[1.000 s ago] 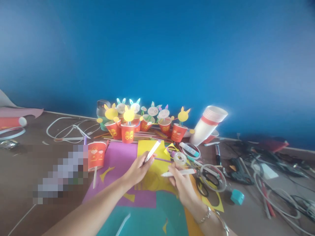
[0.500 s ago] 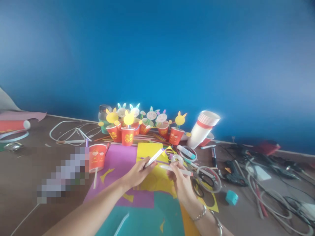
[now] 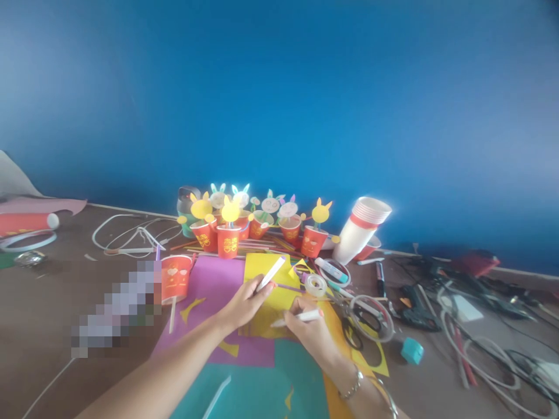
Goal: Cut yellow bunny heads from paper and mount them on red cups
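My left hand (image 3: 242, 305) is closed around a white marker with a purple end (image 3: 271, 273), which points up and away to the right. A small red bit shows at its fingertips, too small to name. In my right hand (image 3: 308, 331) is a second white marker, with a red end (image 3: 309, 315); its tip is low over the yellow paper (image 3: 262, 317), and whether it touches is hard to tell. Under the yellow sheet lie purple paper (image 3: 213, 279) and teal paper (image 3: 257, 384).
Red paper cups (image 3: 228, 241) with yellow rabbit-head cutouts line the back. A leaning stack of white cups (image 3: 360, 227) stands right of them. Tape (image 3: 315, 284), scissors (image 3: 351, 333), a glue gun (image 3: 417, 308) and coiled cables (image 3: 493, 361) lie at right. A red cup (image 3: 175, 276) rests at left.
My right hand has moved down and left, bringing its marker's tip to the yellow paper. My left hand still holds its marker, turned slightly more upright.
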`<state>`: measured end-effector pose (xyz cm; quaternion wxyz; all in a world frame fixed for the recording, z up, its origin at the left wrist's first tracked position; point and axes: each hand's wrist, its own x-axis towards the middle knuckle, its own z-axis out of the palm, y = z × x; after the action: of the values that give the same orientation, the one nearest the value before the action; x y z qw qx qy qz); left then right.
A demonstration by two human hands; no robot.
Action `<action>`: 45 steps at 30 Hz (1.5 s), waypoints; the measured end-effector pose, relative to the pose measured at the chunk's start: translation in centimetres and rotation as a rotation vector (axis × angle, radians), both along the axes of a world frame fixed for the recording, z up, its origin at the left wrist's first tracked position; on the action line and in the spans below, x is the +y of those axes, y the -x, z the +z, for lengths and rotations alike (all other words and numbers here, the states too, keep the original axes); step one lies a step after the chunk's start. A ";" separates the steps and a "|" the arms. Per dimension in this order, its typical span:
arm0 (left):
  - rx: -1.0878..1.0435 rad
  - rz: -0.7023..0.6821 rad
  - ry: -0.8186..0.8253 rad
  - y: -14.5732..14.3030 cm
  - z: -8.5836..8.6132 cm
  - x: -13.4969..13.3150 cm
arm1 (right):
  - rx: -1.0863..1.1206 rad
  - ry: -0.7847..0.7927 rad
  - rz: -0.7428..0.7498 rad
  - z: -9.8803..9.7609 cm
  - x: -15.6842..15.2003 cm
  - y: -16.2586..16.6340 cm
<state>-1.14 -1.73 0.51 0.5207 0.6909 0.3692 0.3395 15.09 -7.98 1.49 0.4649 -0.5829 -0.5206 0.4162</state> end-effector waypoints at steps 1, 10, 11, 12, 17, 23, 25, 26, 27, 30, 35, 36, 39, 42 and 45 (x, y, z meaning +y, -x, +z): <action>0.000 -0.003 -0.001 0.0 0.0 0.0 | -0.026 -0.012 -0.002 0.0 0.0 0.1; -0.005 -0.012 0.012 0.0 -0.3 0.1 | -0.074 0.026 0.035 -0.6 -0.1 0.0; -0.008 -0.015 0.016 0.0 -0.4 0.1 | -0.071 0.025 0.036 -0.6 -0.1 0.1; -0.010 -0.016 0.017 0.0 -0.4 0.1 | -0.070 0.021 0.034 -0.5 -0.1 0.1; -0.001 -0.009 0.013 0.1 -0.6 0.2 | -0.089 0.018 0.033 -0.3 -0.1 0.2; 0.009 -0.009 -0.002 0.1 -0.4 0.2 | 0.013 0.087 0.005 -0.3 0.1 0.1; 0.023 -0.002 -0.009 0.1 -0.1 0.1 | 0.138 0.110 -0.058 -0.4 0.3 -0.2; 0.030 0.004 -0.014 0.0 0.0 0.0 | 0.208 0.123 -0.105 -0.4 0.4 -0.3; 0.037 0.007 -0.019 0.0 0.2 0.0 | 0.266 0.136 -0.155 -0.4 0.5 -0.5; 0.055 -0.008 -0.039 -0.1 0.4 -0.1 | 0.429 0.120 -0.245 -0.5 0.9 -1.0; 0.066 -0.046 -0.071 -0.1 0.4 -0.1 | 0.614 0.055 -0.240 -0.5 1.0 -1.5; 0.069 -0.045 -0.073 -0.1 0.3 -0.1 | 0.609 0.049 -0.243 -0.5 0.9 -1.5; 0.077 -0.042 -0.074 -0.1 0.3 -0.1 | 0.566 0.023 -0.234 -0.5 0.9 -1.4; 0.077 -0.053 -0.084 -0.2 0.3 -0.2 | 0.467 -0.025 -0.185 -0.5 0.7 -1.2; 0.096 -0.081 -0.103 -0.1 0.7 -0.4 | 0.303 -0.077 -0.128 -0.4 0.6 -1.2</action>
<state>-1.00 -2.12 1.20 0.4797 0.7465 0.3475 0.3032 16.31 -7.37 1.06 0.5856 -0.5270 -0.4222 0.4485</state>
